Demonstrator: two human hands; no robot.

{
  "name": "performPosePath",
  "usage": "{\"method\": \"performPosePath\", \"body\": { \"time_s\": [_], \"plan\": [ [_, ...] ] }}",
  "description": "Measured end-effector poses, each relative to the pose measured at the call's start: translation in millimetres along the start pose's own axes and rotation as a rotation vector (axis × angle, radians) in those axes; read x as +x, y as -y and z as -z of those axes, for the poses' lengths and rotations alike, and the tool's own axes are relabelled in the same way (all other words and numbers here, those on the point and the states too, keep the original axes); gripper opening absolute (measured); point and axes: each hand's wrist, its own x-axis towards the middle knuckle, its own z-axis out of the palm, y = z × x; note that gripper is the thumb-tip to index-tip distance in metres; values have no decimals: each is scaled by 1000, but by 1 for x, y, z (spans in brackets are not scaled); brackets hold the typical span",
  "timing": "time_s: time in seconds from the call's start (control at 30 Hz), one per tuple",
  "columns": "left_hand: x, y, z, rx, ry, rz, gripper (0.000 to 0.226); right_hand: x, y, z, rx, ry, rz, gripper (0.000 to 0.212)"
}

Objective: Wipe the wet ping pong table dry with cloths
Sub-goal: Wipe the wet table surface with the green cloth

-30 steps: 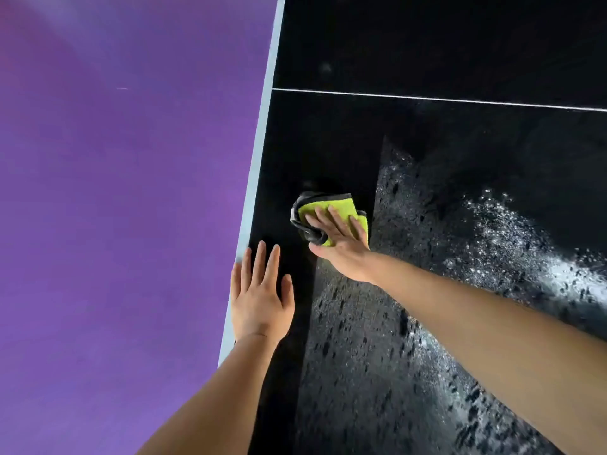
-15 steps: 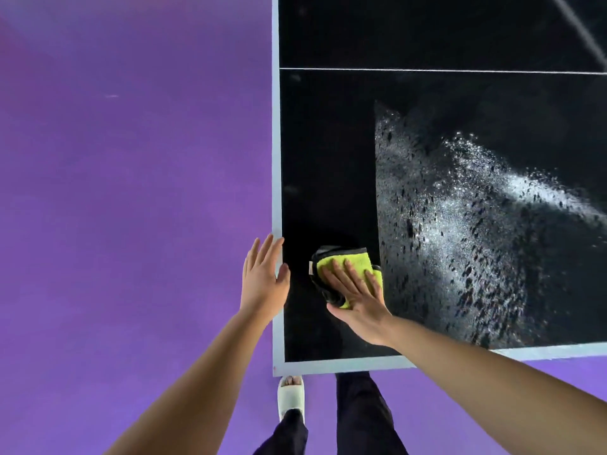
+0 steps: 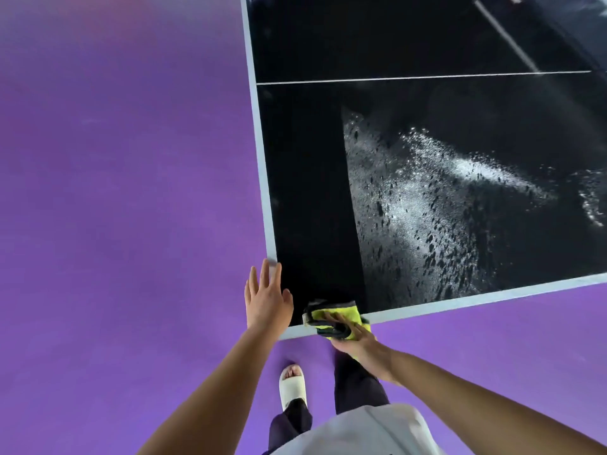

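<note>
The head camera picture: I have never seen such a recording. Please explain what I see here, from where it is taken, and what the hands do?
There is no machine here. A person wears a camera on the head, so the one picture looks forward and down at their own arms. The dark surface is a ping pong table with pale border lines, standing on a purple floor. The glittering patch is water drops; the plain black strip beside it looks already wiped. The right hand presses a folded yellow and dark cloth at the near edge of the table. The left hand is open and holds nothing; it rests at the table's corner. Below you see the person's own legs and a white sandal.
</note>
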Motion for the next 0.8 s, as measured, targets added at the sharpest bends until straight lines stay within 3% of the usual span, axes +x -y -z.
{"method": "performPosePath", "body": {
  "time_s": [0.1,0.13,0.2,0.27,0.4,0.5,0.53,0.6,0.63,0.8],
  "plan": [
    [1,-16,4,58,-2,-39,58,-7,-2,17,278,-31,-153,77],
    [3,-21,3,85,13,-72,59,-13,0,23,355,-27,-175,72],
    [10,-30,2,139,58,-135,60,-22,1,36,486,-1,-167,40],
    [20,-42,1,181,101,-182,62,-30,4,53,624,-30,-137,36],
    [49,-70,-3,256,149,-211,65,-20,13,112,699,-354,-126,66],
    [83,-93,-5,329,142,-206,65,1,28,183,732,-487,-137,89],
    [96,-101,-4,340,140,-197,64,10,33,209,768,-499,-112,82],
    [123,-118,-1,353,124,-170,64,28,55,261,869,-523,-38,40],
    [138,-125,1,362,115,-154,63,38,69,289,872,-538,-37,30],
    [209,-159,4,357,75,-77,63,136,127,410,660,-648,58,44]
  ]
}}
